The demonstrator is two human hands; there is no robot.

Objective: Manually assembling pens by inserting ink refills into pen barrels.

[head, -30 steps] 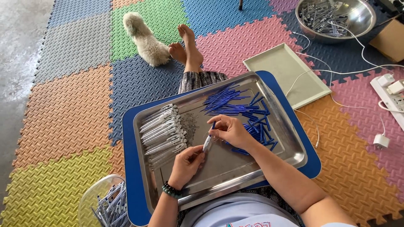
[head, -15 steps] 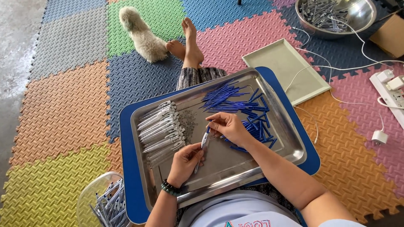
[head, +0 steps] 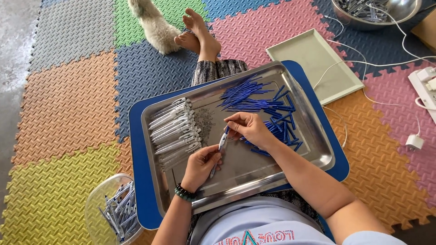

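Observation:
My left hand (head: 202,164) grips a white pen barrel (head: 219,149) over the steel tray (head: 240,170) on my lap. At the barrel's top end my right hand (head: 247,129) pinches a small blue part. A row of white pen barrels (head: 175,129) lies at the tray's left. Thin blue refills (head: 243,95) and short blue pieces (head: 284,124) are piled at its right. Tiny springs (head: 206,122) are scattered in the middle.
The tray rests on a blue board (head: 138,181). A clear bowl of finished pens (head: 118,211) stands at lower left. A pale green tray (head: 318,63), a metal bowl (head: 372,11), a power strip with cables (head: 424,84) and a small fluffy dog (head: 152,22) are on the foam mat.
My hands stay together on the pen over the tray; the right hand has shifted slightly toward the barrel's tip. The dog has moved a little along the mat.

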